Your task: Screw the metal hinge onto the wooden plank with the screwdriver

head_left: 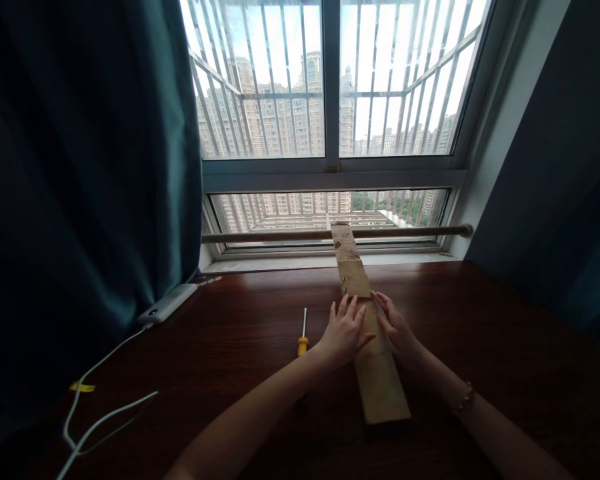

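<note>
A long, narrow tan board (pixel 383 387) lies lengthwise on the dark table and runs away from me toward the window. A cross seam marks its middle, and its far end is worn and stained. My left hand (pixel 344 330) rests across the board's left side near the seam, fingers spread. Against the right edge, my right hand (pixel 396 327) has its thumb and fingers closed on the board; its inner fingertips are partly hidden. To the left of the left hand lies a screwdriver (pixel 303 343) with a yellow handle, its shaft pointing at the window; my forearm covers its near end.
A white power strip (pixel 170 303) with a white cable (pixel 103 363) lies on the left beside a dark curtain (pixel 95 167). A horizontal rail (pixel 275 236) crosses before the barred window, close to the board's far end. The reddish-brown table (pixel 250 300) ends at the sill.
</note>
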{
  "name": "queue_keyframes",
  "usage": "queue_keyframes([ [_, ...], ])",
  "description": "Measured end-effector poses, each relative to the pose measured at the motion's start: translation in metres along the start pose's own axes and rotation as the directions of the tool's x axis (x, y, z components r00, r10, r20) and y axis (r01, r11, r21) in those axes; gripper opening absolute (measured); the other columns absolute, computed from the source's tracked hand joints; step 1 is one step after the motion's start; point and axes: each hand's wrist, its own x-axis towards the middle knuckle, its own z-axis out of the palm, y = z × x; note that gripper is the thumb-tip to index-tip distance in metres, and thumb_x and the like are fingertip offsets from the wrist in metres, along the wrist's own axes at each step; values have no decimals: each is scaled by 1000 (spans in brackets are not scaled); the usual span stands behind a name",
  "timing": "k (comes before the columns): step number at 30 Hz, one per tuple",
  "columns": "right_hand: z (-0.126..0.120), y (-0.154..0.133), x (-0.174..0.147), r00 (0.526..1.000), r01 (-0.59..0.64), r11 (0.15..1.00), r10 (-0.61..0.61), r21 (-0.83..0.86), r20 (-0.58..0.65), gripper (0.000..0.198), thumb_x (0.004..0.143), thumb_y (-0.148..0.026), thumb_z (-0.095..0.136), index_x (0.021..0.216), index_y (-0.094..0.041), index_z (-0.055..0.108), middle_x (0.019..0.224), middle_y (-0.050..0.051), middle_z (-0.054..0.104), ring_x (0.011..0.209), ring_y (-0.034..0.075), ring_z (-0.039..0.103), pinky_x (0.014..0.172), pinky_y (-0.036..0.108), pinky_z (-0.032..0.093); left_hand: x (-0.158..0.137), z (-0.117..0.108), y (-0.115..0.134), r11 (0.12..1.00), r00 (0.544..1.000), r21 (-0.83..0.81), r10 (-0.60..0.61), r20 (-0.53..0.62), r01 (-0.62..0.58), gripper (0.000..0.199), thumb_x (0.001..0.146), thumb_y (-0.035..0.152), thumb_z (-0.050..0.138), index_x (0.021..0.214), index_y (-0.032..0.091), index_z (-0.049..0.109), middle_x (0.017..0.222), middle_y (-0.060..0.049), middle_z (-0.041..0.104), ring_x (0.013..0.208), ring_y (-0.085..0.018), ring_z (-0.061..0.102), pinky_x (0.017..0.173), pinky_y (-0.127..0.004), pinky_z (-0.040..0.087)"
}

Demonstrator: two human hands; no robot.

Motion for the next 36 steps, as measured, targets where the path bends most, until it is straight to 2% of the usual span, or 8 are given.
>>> queue_keyframes([
  [4, 7, -1, -3, 987, -108, 983, 124, 147, -99, 51, 80, -27, 50, 128, -20, 33, 139, 12, 38, 124, 20, 41, 104, 44, 32, -5, -4, -2, 966, 999, -259, -10, -47, -3, 55, 79, 45, 52, 128, 21, 43, 140, -16, 36, 134, -31, 23, 105, -58, 15],
  [9, 12, -20, -25, 853, -419, 840, 494, 345, -169, 40, 72, -38, 61, 105, -16, 53, 110, 12, 62, 102, 26, 59, 85, 41, 49, -47, -7, 10, 747, 978, -643, -210, 9, 167, 61, 74, 34, 62, 130, 21, 41, 145, -11, 27, 137, -26, 13, 111, -48, 10],
  [14, 13, -44, -38, 777, -571, 682, 629, 458, 31, 27, 70, -37, 63, 82, -14, 62, 79, 8, 69, 71, 22, 65, 63, 32, 52, -82, 12, 25, 194, 788, -865, -537, 300, 462, 72, 68, 35, 67, 129, 15, 34, 146, -16, 23, 136, -27, 16, 112, -43, 11],
  [18, 21, -54, -34, 703, -604, 600, 711, 524, -3, 15, 69, -28, 62, 71, -14, 62, 63, 5, 67, 57, 19, 63, 54, 29, 50, -76, 14, 32, -308, 718, -874, -499, 485, 376, 53, 68, 22, 65, 114, 17, 40, 137, -16, 39, 128, -24, 36, 108, -37, 27],
  [21, 28, -59, -33, 690, -570, 616, 719, 544, -91, 13, 68, -26, 61, 67, -14, 62, 58, 3, 66, 52, 18, 61, 51, 28, 48, -70, 4, 39, -512, 674, -807, -488, 555, 294, 36, 68, 11, 60, 100, 18, 46, 129, -13, 49, 122, -21, 44, 106, -32, 31],
  [24, 25, -59, -38, 701, -524, 667, 691, 530, -177, 14, 66, -28, 62, 67, -14, 63, 59, 2, 66, 54, 18, 60, 51, 26, 47, -67, -4, 49, -583, 633, -766, -492, 598, 270, 26, 68, 8, 58, 91, 19, 50, 123, -10, 54, 120, -19, 47, 103, -32, 35],
  [28, 3, -56, -48, 706, -513, 669, 685, 538, -179, 17, 63, -30, 64, 68, -14, 65, 61, 2, 67, 54, 17, 60, 51, 26, 47, -59, 2, 66, -617, 651, -740, -450, 611, 268, 24, 68, 7, 57, 89, 18, 52, 119, -9, 56, 115, -19, 51, 98, -30, 38],
  [36, -96, -37, -59, 646, -507, 726, 677, 465, -353, 15, 61, -28, 63, 66, -14, 64, 60, 3, 67, 52, 18, 60, 50, 27, 47, 1, 38, 126, -698, 725, -675, -334, 603, 240, 30, 61, 4, 57, 87, 17, 50, 110, -7, 60, 103, -17, 56, 88, -27, 41],
])
